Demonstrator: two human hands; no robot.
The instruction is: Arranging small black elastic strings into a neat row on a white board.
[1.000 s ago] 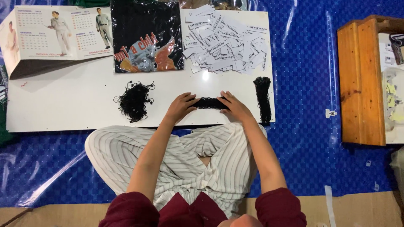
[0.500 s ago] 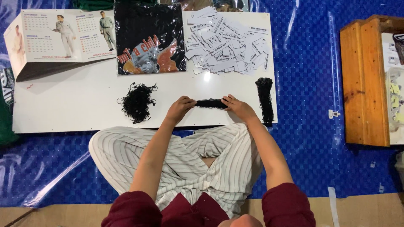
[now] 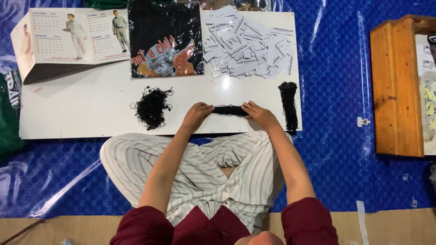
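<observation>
Count of items on and around the white board, by kind.

Hands: two, a left hand (image 3: 196, 114) and a right hand (image 3: 259, 113). Black string lots: three, namely one straight black bundle of strings (image 3: 229, 110) between the hands, one loose tangled heap of black strings (image 3: 152, 107), and one long upright black bundle of strings (image 3: 289, 104). White printed paper tags (image 3: 247, 43): one pile, too many and too overlapped to count singly. Folded paper calendar (image 3: 72, 38): one. Black plastic-wrapped printed garment (image 3: 164, 38): one. White flat board (image 3: 91, 113): one. Orange wooden shelf unit (image 3: 397, 86): one.
</observation>
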